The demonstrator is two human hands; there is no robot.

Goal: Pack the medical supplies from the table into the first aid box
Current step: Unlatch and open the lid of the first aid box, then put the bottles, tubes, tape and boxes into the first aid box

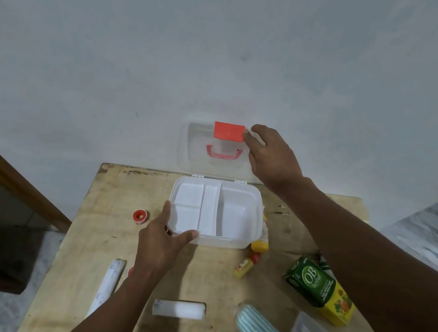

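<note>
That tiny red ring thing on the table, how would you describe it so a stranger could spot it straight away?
Start at the open white first aid box on the wooden table. Look just past its left wall, beyond the left hand: the small red tape roll lies alone there. It is the only round, red-rimmed item, apart from the other supplies.

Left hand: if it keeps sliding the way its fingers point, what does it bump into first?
Probably the first aid box. The left hand already lies at its near-left corner, fingers pointing along the box's left side, thumb at the front rim.
</note>
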